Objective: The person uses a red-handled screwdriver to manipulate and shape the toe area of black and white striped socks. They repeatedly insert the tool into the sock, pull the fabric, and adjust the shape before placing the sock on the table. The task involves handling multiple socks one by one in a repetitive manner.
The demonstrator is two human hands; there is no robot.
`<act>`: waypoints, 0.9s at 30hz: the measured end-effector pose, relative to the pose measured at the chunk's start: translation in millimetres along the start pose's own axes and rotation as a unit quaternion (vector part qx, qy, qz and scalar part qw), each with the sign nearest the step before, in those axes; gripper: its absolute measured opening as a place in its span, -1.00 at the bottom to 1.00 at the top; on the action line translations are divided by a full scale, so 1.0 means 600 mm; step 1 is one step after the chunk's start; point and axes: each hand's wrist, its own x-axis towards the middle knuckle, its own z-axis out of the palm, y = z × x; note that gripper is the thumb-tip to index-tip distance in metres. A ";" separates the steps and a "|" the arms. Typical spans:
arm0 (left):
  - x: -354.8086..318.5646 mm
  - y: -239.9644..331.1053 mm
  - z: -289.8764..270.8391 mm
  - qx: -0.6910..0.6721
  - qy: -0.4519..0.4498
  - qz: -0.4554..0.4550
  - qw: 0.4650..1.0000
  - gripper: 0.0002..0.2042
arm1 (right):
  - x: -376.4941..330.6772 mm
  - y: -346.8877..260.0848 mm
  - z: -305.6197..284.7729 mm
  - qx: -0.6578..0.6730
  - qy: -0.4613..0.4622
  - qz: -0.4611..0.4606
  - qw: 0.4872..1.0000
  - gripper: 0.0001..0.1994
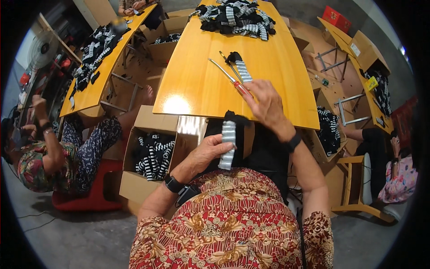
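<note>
A grey-and-white striped sock (229, 144) with a black cuff hangs just below the yellow worktop (197, 76) edge, gripped by the left hand (207, 152). The right hand (267, 106) rests on the worktop, fingers closed around red-handled scissors (230, 77), beside another striped sock (242, 69). A pile of socks (237, 18) lies at the far end; a cardboard box (152, 154) of socks stands at the left.

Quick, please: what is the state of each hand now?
Left hand: closed on a striped sock.
Right hand: on the table at the red-handled tool; grip cannot be told.
</note>
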 end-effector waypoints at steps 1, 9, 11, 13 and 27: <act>0.005 0.002 -0.001 -0.018 0.015 0.006 1.000 -0.80 | 0.005 0.040 0.008 0.017 -0.010 0.030 0.999 -0.73; 0.017 0.038 -0.013 -0.084 0.066 0.073 0.992 -0.80 | 0.034 0.073 0.147 -0.076 -0.098 0.073 0.990 -0.76; 0.026 0.049 -0.014 -0.122 0.056 0.088 0.987 -0.81 | 0.035 0.060 0.152 -0.087 -0.094 0.086 0.988 -0.72; 0.030 0.047 -0.027 -0.166 0.059 0.121 0.977 -0.79 | 0.027 0.041 0.145 -0.015 -0.069 0.087 0.994 -0.77; 0.079 0.078 -0.019 -0.079 0.071 0.210 0.972 -0.66 | -0.084 0.021 0.036 -0.007 -0.024 0.073 0.997 -0.77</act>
